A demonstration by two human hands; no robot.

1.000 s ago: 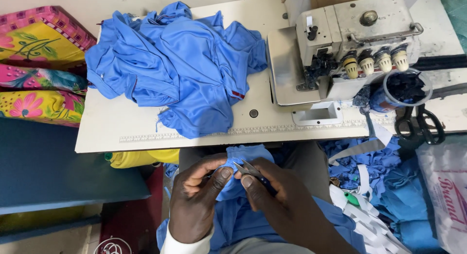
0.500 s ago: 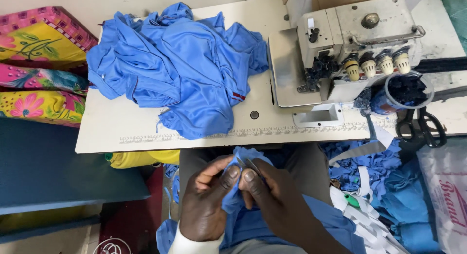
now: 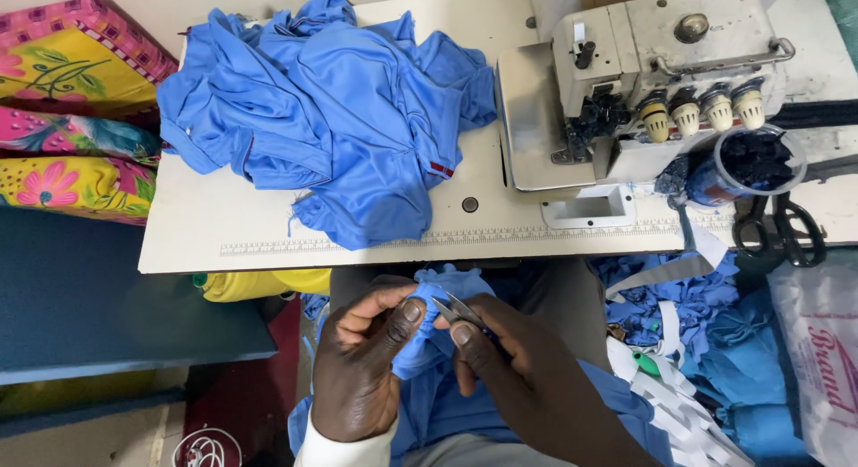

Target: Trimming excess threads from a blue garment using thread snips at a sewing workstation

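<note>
Right hand (image 3: 527, 378) pinching small thread snips (image 3: 458, 311); left hand (image 3: 362, 364) pinching blue fabric (image 3: 420, 342) over the lap, below the worktop (image 3: 357, 244). Risk: blades nicking cloth or thumb, being so close.

Bright, even daylight; surface (image 3: 268, 226) above the hands mildly glaring. Soft shadow beneath it. Focus sharp, slight edge distortion.

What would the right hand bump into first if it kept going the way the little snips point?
Probably the bunched blue cloth pinched in the left hand. The right hand aims its thread snips up-left, tips at the cloth. Depth is hard to judge.
</note>
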